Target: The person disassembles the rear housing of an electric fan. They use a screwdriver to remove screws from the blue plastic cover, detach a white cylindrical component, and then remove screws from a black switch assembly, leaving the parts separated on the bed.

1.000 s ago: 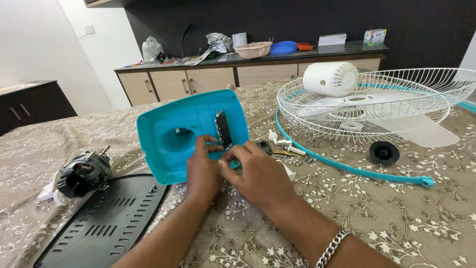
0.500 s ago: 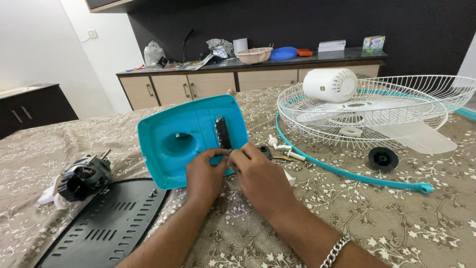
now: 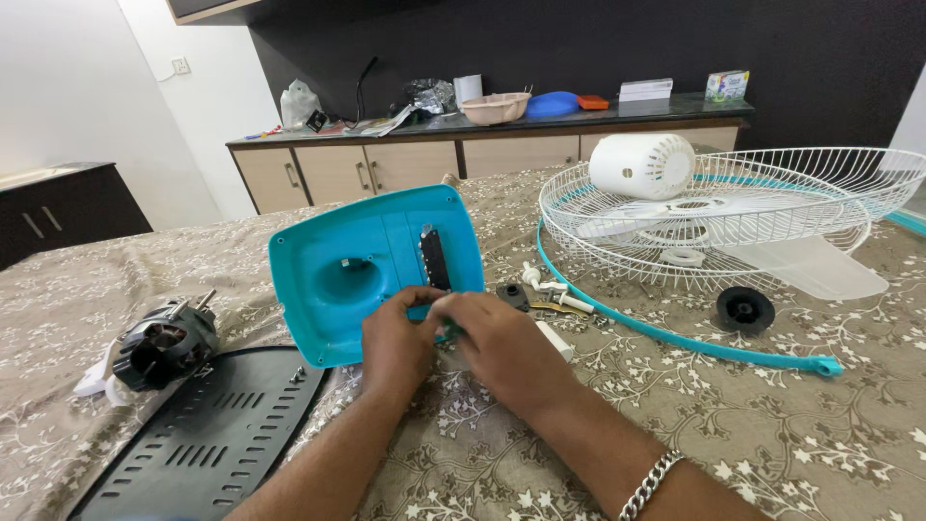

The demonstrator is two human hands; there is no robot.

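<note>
A turquoise plastic fan cover lies tilted on the patterned bedspread, with a black switch strip set into its right part. My left hand grips the cover's lower edge just below the strip, fingers curled. My right hand meets it from the right, fingertips pressed together at the same edge. Whatever small part sits between the fingertips is hidden. A chain bracelet is on my right wrist.
A fan motor and a black vented plate lie at the left. To the right are small screws and clips, a turquoise rim ring, a black knob, and a white wire grille holding a white housing.
Both hands slid down from the switch strip to the cover's lower edge. My right hand has since shifted slightly left, closing against the left.
</note>
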